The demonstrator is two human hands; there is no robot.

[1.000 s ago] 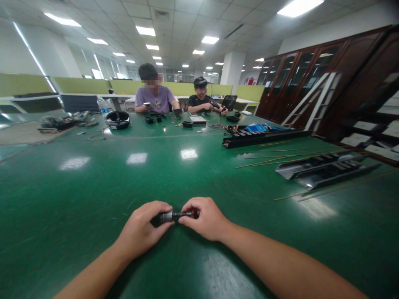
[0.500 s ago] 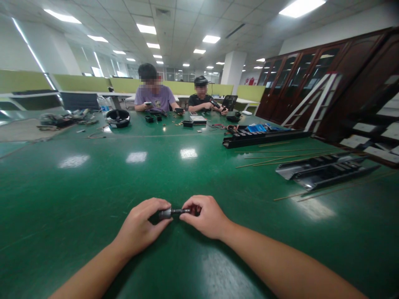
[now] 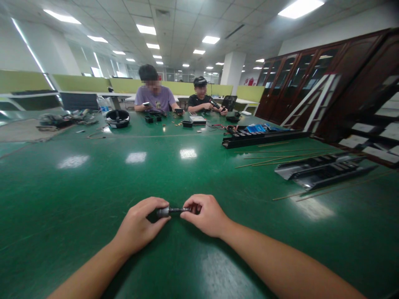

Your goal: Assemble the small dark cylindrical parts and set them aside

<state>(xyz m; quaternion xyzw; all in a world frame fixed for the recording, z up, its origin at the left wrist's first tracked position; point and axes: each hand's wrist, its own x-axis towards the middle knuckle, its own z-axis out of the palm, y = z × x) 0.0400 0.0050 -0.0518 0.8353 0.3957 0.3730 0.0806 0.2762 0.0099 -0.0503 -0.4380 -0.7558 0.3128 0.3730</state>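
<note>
Just above the green table (image 3: 131, 178), in the lower middle of the view, I hold a short silver-grey metal cylinder with a thin dark rod running out of it to the right. My left hand (image 3: 141, 224) grips the cylinder (image 3: 163, 212) between thumb and fingers. The thumb and fingertips of my right hand (image 3: 205, 216) pinch the far end of the rod (image 3: 176, 210). Cylinder and rod lie level, in one line between the two hands. Part of the rod's end is hidden by the right fingers.
Black metal channels (image 3: 327, 170) and thin brass-coloured rods (image 3: 268, 162) lie at the right. A longer black channel (image 3: 264, 136) with blue parts lies behind them. Two people sit across the table among small black boxes (image 3: 187, 123). A black headset (image 3: 117, 118) stands at the back left.
My left hand has shifted slightly left with the cylinder, and a little more rod shows between the hands. The right hand has barely moved.
</note>
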